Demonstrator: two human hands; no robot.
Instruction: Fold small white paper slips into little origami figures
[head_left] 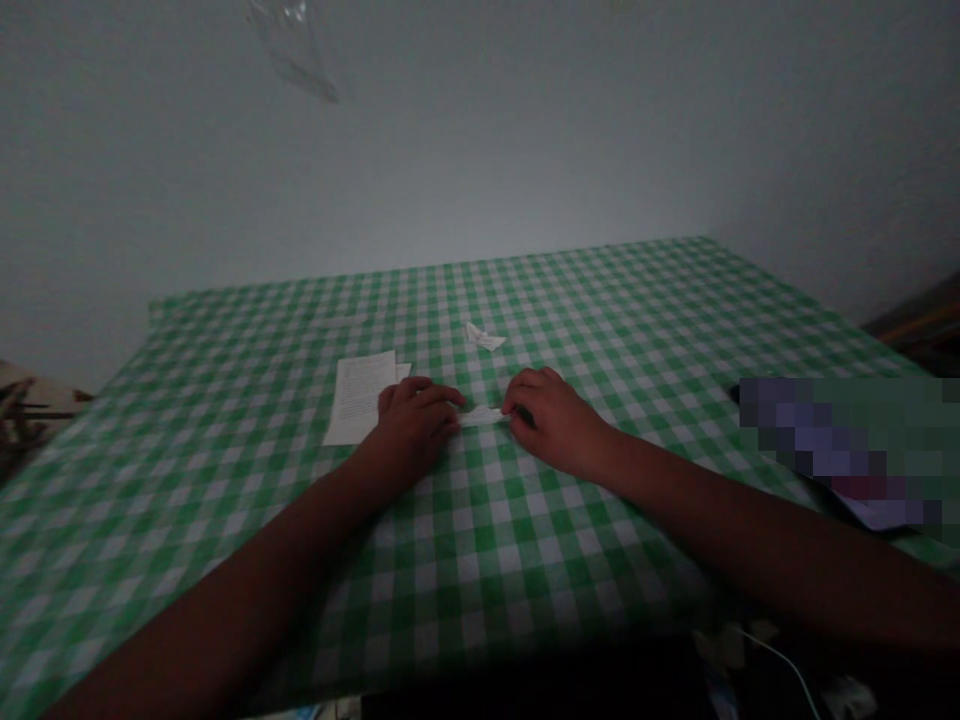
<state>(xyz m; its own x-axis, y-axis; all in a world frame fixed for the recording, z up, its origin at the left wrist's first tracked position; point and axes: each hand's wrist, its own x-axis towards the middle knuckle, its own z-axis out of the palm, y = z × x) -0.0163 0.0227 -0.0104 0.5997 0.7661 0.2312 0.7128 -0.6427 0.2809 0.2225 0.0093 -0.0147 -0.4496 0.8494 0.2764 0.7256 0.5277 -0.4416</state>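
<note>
Between my two hands a small folded piece of white paper (481, 414) lies low over the checked tablecloth. My left hand (421, 415) has its fingers closed on the paper's left end, and its wrist side overlaps a printed sheet. With bent fingers and thumb, my right hand (551, 418) pinches the right end. The printed sheet (360, 398) lies flat at the left, with another paper edge showing from under it. Farther back sits a crumpled, folded scrap of paper (485, 337), apart from both hands.
A green and white checked tablecloth (600, 300) covers the table, which stands against a pale wall (480, 150). At the right, a dark-edged flat object (847, 500) is partly blurred out. A clear plastic bag (296, 50) hangs on the wall. Below the front edge runs a white cable (787, 665).
</note>
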